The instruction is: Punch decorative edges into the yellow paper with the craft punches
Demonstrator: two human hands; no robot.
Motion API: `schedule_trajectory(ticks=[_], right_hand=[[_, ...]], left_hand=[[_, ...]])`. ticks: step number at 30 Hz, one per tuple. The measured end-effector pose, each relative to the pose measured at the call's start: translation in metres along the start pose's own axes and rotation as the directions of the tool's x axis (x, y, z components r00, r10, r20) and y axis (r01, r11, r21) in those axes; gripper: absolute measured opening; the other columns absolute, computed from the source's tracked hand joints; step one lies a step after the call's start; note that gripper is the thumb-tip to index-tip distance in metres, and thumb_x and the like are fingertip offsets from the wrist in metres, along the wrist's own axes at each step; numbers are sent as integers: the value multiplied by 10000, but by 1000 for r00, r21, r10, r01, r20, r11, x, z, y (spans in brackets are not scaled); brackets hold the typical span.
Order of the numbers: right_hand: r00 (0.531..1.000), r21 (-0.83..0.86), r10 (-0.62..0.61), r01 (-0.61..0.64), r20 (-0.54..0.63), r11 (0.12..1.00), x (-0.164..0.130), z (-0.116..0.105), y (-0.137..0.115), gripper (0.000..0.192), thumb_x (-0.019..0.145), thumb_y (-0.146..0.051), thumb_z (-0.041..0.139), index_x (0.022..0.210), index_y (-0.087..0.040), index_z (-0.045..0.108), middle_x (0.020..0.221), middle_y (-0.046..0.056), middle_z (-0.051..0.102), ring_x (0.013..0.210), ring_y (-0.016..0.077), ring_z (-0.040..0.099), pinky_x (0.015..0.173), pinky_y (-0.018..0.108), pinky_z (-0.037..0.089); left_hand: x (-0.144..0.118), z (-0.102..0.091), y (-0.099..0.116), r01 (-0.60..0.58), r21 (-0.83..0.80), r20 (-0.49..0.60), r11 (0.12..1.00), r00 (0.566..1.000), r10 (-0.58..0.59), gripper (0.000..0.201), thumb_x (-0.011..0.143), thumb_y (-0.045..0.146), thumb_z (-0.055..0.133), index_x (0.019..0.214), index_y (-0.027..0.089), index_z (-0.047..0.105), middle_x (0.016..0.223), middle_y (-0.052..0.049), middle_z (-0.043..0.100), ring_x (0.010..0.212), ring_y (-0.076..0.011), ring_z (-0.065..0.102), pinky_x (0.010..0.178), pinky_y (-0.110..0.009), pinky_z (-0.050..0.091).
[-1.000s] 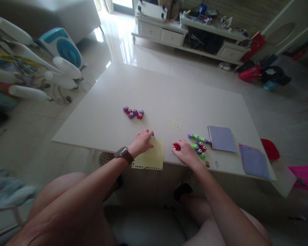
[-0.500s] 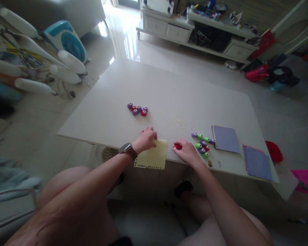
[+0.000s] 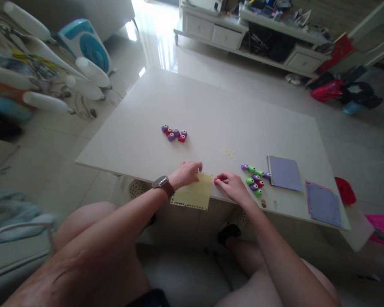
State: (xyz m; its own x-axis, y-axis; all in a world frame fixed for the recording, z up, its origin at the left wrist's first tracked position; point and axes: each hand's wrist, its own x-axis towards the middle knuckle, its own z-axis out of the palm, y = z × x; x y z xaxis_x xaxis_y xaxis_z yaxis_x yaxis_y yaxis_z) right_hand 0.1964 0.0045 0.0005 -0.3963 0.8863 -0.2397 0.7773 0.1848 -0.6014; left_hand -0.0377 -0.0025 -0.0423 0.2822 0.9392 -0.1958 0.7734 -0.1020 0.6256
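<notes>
Since a second ago our right hand has slid the small red punch leftward until it meets the right edge of the yellow sheet, and our view has tipped down a little. Our fingers are closed around the punch, pinching it low against the worktop. Our left hand, a brown-strapped watch on its wrist, lies flat with fingers spread on the sheet's upper left corner, pressing it down and holding nothing.

That sheet sits at the near edge of the worktop, and its lower part seems to overhang the lip, though the angle makes this hard to judge. We think the paper could skid or buckle if the punch pushes sideways harder than our left hand pins it, and an overhanging sheet might sag and tear along its row of holes.

It looks like thin, matt paper, pale yellow, its border perforated with small holes. The punch is glossy hard plastic, rounded and stubby. More punches of the same shape, green, purple and red, cluster just right of our hand, and another group lies farther out. Tiny pale scraps speckle the smooth white surface, and two flat purple sheets rest well to the right.
</notes>
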Motion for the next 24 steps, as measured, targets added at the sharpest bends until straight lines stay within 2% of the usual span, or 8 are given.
schedule_trajectory(ticks=[7, 13, 17, 24], right_hand=[[1000, 26, 6, -5, -9, 1000, 1, 1, 2, 103, 880, -220, 654, 892, -175, 745, 922, 76, 739, 875, 196, 661, 811, 295, 506], [1000, 15, 16, -16, -2, 1000, 0, 0, -3, 120, 889, -202, 623, 880, -181, 741, 922, 71, 743, 881, 198, 662, 838, 307, 487], [1000, 29, 19, -19, 0, 999, 1, -1, -3, 126, 887, -187, 615, 867, -189, 739, 925, 62, 746, 889, 198, 663, 840, 303, 479], [1000, 41, 19, -19, 0, 999, 2, -1, 1, 121, 886, -188, 617, 881, -183, 738, 948, 70, 744, 902, 201, 660, 847, 306, 474]], left_hand=[[2, 2, 4, -8, -15, 19, 1000, 1000, 8, 316, 716, 175, 736, 1010, 246, 646, 948, -44, 716, 942, -259, 645, 853, -383, 446], [-1, 4, 7, -24, -27, 20, 999, 1000, 25, 390, 737, 183, 729, 1106, 251, 625, 1026, -51, 721, 992, -256, 642, 869, -372, 451], [-1, 2, 10, -15, -41, 14, 999, 1000, 16, 322, 795, 155, 652, 1103, 249, 643, 1009, -48, 737, 947, -242, 651, 864, -374, 454], [4, -3, 9, 27, -69, 77, 997, 997, -22, 194, 837, 147, 579, 962, 226, 705, 931, -45, 748, 858, -203, 658, 774, -322, 470]])
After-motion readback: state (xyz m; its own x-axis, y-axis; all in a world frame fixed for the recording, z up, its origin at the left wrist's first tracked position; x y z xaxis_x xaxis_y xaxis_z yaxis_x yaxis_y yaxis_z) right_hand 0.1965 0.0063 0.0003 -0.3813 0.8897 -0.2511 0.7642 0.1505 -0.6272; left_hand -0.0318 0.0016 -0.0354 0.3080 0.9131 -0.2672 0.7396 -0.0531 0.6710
